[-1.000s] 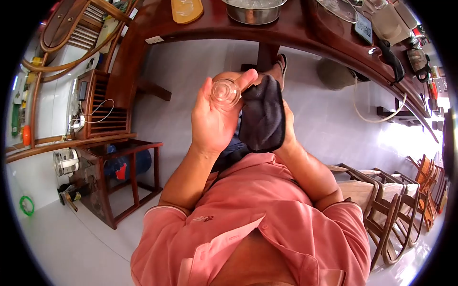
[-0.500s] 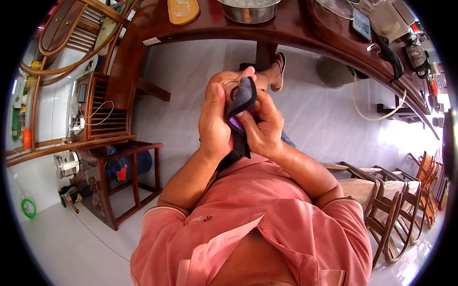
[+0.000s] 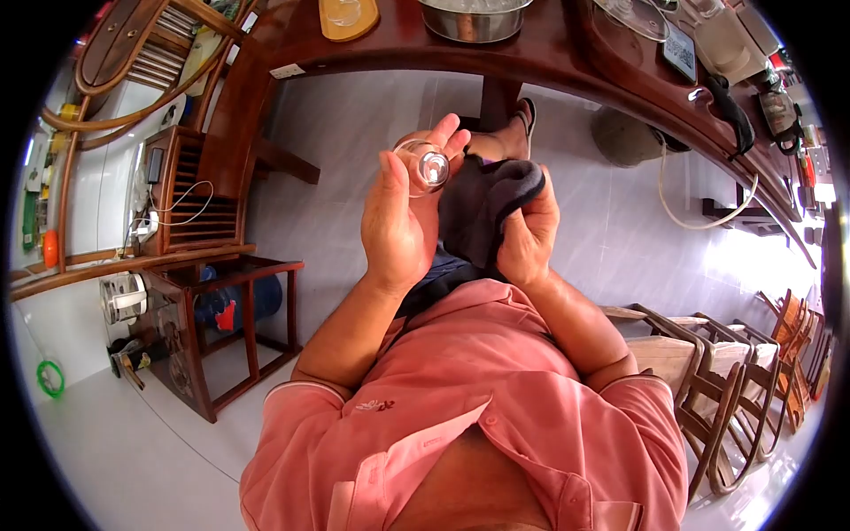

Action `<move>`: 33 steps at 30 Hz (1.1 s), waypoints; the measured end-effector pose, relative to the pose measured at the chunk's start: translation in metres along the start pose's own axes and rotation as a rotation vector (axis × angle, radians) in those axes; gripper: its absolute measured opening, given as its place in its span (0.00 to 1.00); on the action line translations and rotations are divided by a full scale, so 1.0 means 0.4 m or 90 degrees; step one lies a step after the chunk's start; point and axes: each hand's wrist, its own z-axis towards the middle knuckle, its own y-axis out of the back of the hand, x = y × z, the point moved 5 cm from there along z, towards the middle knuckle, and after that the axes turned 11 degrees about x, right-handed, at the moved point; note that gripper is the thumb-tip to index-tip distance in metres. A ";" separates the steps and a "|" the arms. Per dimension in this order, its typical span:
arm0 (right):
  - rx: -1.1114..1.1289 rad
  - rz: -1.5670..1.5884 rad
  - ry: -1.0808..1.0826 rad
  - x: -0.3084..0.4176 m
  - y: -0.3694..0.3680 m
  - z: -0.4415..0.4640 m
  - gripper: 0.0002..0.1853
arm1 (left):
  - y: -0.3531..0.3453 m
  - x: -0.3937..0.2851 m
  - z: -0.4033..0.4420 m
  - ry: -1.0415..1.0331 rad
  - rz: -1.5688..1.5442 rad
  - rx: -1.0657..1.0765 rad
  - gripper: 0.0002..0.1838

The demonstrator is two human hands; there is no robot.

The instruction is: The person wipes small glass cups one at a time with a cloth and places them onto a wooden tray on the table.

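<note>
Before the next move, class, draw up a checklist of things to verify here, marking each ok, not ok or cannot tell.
1. Left hand holds the clear glass: ok.
2. Right hand grips the dark cloth: ok, near its upper edge.
3. Cloth spread flat: not ok, it is folded and bunched.
4. Glass free of moisture and marks: cannot tell, too small to judge.
5. Metal basin on the table: ok, beyond the hands.

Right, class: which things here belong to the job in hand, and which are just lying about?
In the job:
glass, in the left hand
cloth, in the right hand

Seemingly just around:
blue bottle
bucket
chairs
</note>
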 end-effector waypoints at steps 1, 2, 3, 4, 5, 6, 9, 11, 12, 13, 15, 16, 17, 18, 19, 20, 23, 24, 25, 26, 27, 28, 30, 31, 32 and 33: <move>0.020 -0.034 0.026 0.002 0.004 -0.003 0.13 | -0.006 0.001 -0.002 -0.010 0.022 0.002 0.27; 0.041 -0.068 0.052 0.007 0.006 -0.006 0.15 | -0.017 0.005 -0.004 -0.021 0.044 0.004 0.26; 0.050 -0.108 0.033 0.013 -0.006 -0.002 0.17 | -0.025 0.006 -0.004 -0.033 0.065 0.008 0.26; 0.039 -0.178 0.093 0.045 -0.035 0.012 0.19 | -0.033 0.005 -0.006 -0.040 0.124 0.031 0.26; 0.046 -0.240 0.099 0.044 -0.045 0.012 0.20 | -0.041 0.004 -0.011 -0.046 0.183 0.055 0.28; 0.052 -0.301 0.105 0.042 -0.048 0.009 0.20 | -0.051 0.005 -0.016 -0.051 0.242 0.080 0.31; 0.053 -0.361 0.108 0.024 -0.035 -0.010 0.20 | -0.067 0.011 -0.020 -0.125 0.330 0.114 0.30; 0.037 -0.316 0.071 0.043 -0.041 -0.012 0.17 | -0.070 0.006 -0.021 -0.157 0.345 0.127 0.25; 0.010 -0.224 0.055 0.053 -0.044 -0.005 0.13 | -0.073 0.007 -0.023 -0.168 0.369 0.152 0.23; -0.017 -0.133 0.042 0.057 -0.051 0.006 0.09 | -0.076 0.008 -0.021 -0.182 0.393 0.179 0.21; -0.049 -0.006 0.008 0.043 -0.047 0.014 0.06 | -0.079 0.010 -0.019 -0.184 0.385 0.196 0.17; -0.062 0.025 -0.023 0.032 -0.042 0.011 0.06 | -0.077 0.012 -0.018 -0.173 0.352 0.186 0.16; -0.076 0.056 -0.055 0.021 -0.038 0.006 0.07 | -0.073 0.015 -0.017 -0.170 0.317 0.184 0.16; -0.088 0.088 -0.086 0.008 -0.035 0.002 0.08 | -0.069 0.018 -0.016 -0.169 0.282 0.180 0.16; -0.081 0.081 -0.070 0.003 -0.034 0.000 0.08 | -0.067 0.022 -0.014 -0.172 0.265 0.178 0.17; -0.069 0.055 -0.051 -0.005 -0.031 -0.001 0.07 | -0.061 0.025 -0.011 -0.158 0.229 0.173 0.18; -0.037 -0.013 -0.004 -0.019 -0.026 -0.007 0.07 | -0.052 0.026 -0.014 -0.087 0.150 0.141 0.23; -0.045 -0.019 -0.029 -0.024 -0.022 -0.006 0.06 | -0.047 0.027 -0.012 -0.074 0.115 0.132 0.23; -0.054 -0.025 -0.055 -0.029 -0.020 -0.006 0.05 | -0.039 0.029 -0.012 -0.061 0.079 0.122 0.24; -0.064 -0.031 -0.083 -0.034 -0.019 -0.011 0.03 | -0.032 0.032 -0.016 -0.044 0.042 0.111 0.25; -0.087 0.019 -0.124 -0.042 -0.017 -0.012 0.05 | -0.029 0.031 -0.018 -0.051 0.033 0.123 0.24; -0.110 0.070 -0.165 -0.048 -0.017 -0.009 0.06 | -0.023 0.031 -0.016 -0.058 0.023 0.136 0.23; -0.110 0.144 -0.191 -0.050 -0.022 -0.002 0.09 | -0.015 0.024 -0.013 -0.074 0.031 0.148 0.21; -0.090 0.169 -0.178 -0.044 -0.023 -0.002 0.11 | -0.011 0.019 -0.013 -0.079 0.049 0.147 0.19; -0.072 0.194 -0.164 -0.036 -0.021 -0.002 0.12 | -0.009 0.015 -0.014 -0.082 0.066 0.147 0.18; -0.043 0.165 -0.163 -0.027 -0.019 0.000 0.15 | -0.004 0.013 -0.018 -0.084 0.106 0.140 0.16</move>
